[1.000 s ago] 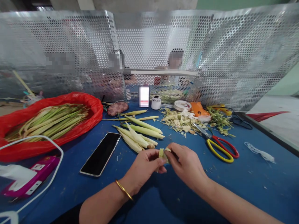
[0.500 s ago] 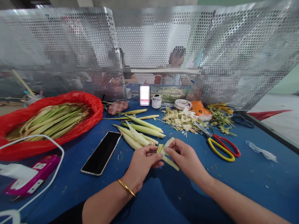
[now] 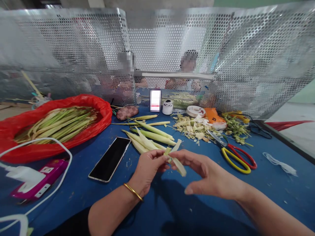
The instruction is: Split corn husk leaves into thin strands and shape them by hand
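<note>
Pinched between the thumb and fingers of my left hand (image 3: 152,165) is a folded pale green leaf strip (image 3: 179,166), its flat ends sticking out to the right and upward. My right hand (image 3: 205,172) is open beside it, thumb spread well away, with its fingertips close behind the strip; whether they touch it I cannot tell. Just beyond my hands lie several pale green husk-like leaves (image 3: 155,134) on the blue table (image 3: 137,213). A gold bangle (image 3: 133,191) circles my left wrist.
Scissors (image 3: 236,157) with red and yellow handles and a white cord bundle (image 3: 280,164) lie right. Leaf scraps (image 3: 190,127) are heaped behind. At left are a phone (image 3: 109,160), a purple power strip (image 3: 40,180) and a red bag (image 3: 104,113) of leaves. A perforated metal screen (image 3: 157,42) stands behind.
My right hand has let go of the strip's upper end and opened, its thumb swinging down and away. The left hand keeps its pinch. The view has shifted slightly.
</note>
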### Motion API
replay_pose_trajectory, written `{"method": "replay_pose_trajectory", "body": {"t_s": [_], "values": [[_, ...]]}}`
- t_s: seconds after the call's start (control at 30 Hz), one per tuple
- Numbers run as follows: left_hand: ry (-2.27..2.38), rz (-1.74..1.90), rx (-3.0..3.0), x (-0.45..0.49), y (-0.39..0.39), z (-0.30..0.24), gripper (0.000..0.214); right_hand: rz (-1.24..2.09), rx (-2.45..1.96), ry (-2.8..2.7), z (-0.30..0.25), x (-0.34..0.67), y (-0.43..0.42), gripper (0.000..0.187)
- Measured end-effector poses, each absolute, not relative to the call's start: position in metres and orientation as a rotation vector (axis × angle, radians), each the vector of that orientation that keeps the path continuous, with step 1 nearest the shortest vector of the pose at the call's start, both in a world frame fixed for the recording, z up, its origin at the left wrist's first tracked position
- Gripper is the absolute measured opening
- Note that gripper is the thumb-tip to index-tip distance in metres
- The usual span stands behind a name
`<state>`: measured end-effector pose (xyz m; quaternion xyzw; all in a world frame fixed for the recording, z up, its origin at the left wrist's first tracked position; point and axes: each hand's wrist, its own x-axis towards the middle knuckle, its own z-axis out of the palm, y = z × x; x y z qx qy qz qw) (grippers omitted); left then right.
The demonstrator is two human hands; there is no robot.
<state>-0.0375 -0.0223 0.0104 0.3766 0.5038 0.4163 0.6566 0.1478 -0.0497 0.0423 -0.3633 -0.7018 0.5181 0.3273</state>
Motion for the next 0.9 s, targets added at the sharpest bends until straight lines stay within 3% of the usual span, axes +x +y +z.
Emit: {"method": "replay_pose_trajectory", "body": {"t_s": [0.07,0.2,0.3,0.53,0.9], "values": [[1.124,0.932,0.870,-0.037,-0.023,0.010,0.028,1.332,-0.921,-1.858,0.040,0.148,-0.049,0.060],[1.140,0.935,0.863,-0.035,-0.024,0.008,0.029,0.880,-1.090,-1.855,0.031,0.144,-0.046,0.014],[1.129,0.927,0.880,-0.034,-0.026,0.006,0.030,0.752,-1.108,-1.804,0.025,0.138,-0.045,0.022],[1.126,0.905,0.916,-0.033,-0.026,0.006,0.028,1.065,-1.263,-1.412,0.020,0.131,-0.043,0.018],[1.134,0.962,0.889,-0.033,-0.025,0.006,0.023,0.931,-1.427,-1.659,0.011,0.138,-0.040,0.025]]}}
